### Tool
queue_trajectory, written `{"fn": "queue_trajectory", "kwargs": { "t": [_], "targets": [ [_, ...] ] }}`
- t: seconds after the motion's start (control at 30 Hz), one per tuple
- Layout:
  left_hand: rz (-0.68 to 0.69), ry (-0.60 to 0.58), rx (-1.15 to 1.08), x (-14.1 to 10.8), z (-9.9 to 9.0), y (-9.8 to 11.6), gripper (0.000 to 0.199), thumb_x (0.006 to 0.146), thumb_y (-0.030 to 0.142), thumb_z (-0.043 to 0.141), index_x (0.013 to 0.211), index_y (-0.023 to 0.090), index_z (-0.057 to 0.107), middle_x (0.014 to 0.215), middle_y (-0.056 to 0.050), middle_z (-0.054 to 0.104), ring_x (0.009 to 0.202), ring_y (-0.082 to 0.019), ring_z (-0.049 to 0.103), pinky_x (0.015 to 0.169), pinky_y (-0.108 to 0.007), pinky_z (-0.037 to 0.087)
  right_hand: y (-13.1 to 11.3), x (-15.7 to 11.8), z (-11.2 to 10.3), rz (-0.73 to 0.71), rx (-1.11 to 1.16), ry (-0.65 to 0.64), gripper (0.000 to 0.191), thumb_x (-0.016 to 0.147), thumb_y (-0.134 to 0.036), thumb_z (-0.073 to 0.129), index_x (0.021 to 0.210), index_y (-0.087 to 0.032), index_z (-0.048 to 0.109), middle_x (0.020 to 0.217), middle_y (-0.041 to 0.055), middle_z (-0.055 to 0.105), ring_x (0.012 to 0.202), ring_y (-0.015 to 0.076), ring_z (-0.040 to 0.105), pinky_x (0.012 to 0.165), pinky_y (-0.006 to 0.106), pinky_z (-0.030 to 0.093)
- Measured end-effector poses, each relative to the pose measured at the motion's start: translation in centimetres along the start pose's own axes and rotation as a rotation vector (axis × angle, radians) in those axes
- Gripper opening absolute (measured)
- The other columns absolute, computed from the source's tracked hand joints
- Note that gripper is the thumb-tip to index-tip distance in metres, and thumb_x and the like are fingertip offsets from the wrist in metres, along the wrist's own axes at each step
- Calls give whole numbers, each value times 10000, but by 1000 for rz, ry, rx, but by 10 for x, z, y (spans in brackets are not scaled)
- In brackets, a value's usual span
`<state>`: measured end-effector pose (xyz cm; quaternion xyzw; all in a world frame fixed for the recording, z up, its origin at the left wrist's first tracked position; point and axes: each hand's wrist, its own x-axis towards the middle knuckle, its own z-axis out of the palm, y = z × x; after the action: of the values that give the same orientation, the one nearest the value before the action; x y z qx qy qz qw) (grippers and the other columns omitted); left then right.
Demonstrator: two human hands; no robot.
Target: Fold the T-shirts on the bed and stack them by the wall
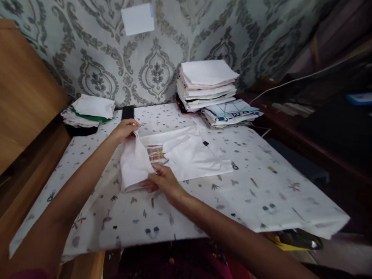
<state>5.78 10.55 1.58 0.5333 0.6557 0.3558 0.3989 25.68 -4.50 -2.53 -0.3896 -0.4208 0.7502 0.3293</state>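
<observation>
A white shirt (191, 154) with a coloured print lies on the cloth-covered table, its left end lifted and folded over toward the right. My left hand (125, 131) pinches the far corner of that folded end. At the near edge of the same fold, my right hand (164, 181) grips the fabric between thumb and fingers. Part of the print (155, 153) shows beside the fold; the rest is covered by white cloth. A small black mark sits on the shirt's right part.
A tall stack of folded clothes (207, 83) stands at the back by the wall, with a lower pile (232, 113) beside it. Another folded pile (91, 109) sits at the back left. The table's patterned cover (200, 212) hangs over the front edge.
</observation>
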Motion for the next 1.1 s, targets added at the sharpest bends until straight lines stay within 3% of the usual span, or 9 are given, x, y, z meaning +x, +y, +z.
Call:
{"fn": "queue_trajectory", "kwargs": {
  "t": [0.13, 0.23, 0.47, 0.6, 0.7, 0.8, 0.9, 0.97, 1.1],
  "targets": [
    [-70, -120, 26, 17, 44, 0, 262, 682, 322, 795, 785, 165, 612, 639, 12, 569, 579, -131, 571, 607, -287, 505, 0, -10, -26, 51, 86, 60, 374, 749, -115, 514, 1094, -199, 633, 880, 23, 729, 666, 160, 730, 442, 185, 482],
    [-105, -198, 69, 22, 60, -2, 333, 699, 393, 817, 751, 156, 590, 641, -19, 601, 600, -135, 590, 622, -294, 523, -2, -15, -37, 87, 117, 45, 339, 746, -97, 511, 1060, -187, 602, 829, 19, 707, 635, 160, 727, 431, 184, 479],
    [-77, -288, 174, 23, 54, 3, 282, 655, 302, 801, 831, 150, 643, 719, -42, 666, 661, -149, 627, 566, -243, 466, -18, -12, -42, 140, 10, 14, 157, 893, -223, 569, 1043, -176, 557, 878, 55, 728, 596, 139, 708, 409, 171, 449],
    [-3, -280, 239, 26, 56, 1, 164, 693, 258, 738, 759, 156, 628, 603, 5, 597, 531, -101, 539, 456, -194, 324, -15, -3, -48, 108, -128, 18, 132, 974, -256, 482, 984, -174, 584, 680, 16, 697, 555, 134, 688, 415, 163, 437],
    [41, -259, 267, 30, 62, -2, 182, 767, 275, 678, 670, 165, 569, 534, 32, 523, 445, -70, 442, 424, -190, 267, -10, -1, -54, 32, -281, 49, 203, 963, -227, 494, 1140, -190, 586, 569, -28, 641, 510, 141, 668, 414, 176, 450],
    [62, -234, 299, 34, 70, -4, 176, 797, 261, 658, 680, 166, 566, 506, 44, 497, 411, -65, 415, 414, -190, 251, -7, -3, -58, 58, -368, 59, 337, 947, -186, 486, 1281, -176, 524, 559, -36, 626, 483, 140, 655, 417, 183, 462],
    [90, -183, 329, 34, 76, -4, 44, 819, 202, 616, 836, 166, 597, 550, 46, 542, 421, -78, 451, 428, -191, 294, -8, -6, -62, 104, -385, 36, 401, 939, -157, 449, 1339, -165, 469, 557, -41, 616, 489, 144, 654, 439, 196, 476],
    [123, -143, 349, 28, 75, -5, 131, 842, 171, 566, 970, 171, 590, 610, 37, 584, 468, -99, 512, 464, -201, 358, -12, -10, -65, 105, -435, 24, 436, 937, -162, 452, 1373, -156, 438, 568, -36, 620, 492, 147, 646, 467, 217, 486],
    [275, -64, 428, -3, 61, -18, 228, 872, 181, 530, 1092, 199, 589, 860, -31, 692, 810, -176, 660, 747, -301, 520, -29, -23, -71, -35, -877, 129, 440, 937, -216, 512, 1366, -123, 491, 661, 25, 674, 630, 188, 674, 623, 289, 509]
  ]
}}
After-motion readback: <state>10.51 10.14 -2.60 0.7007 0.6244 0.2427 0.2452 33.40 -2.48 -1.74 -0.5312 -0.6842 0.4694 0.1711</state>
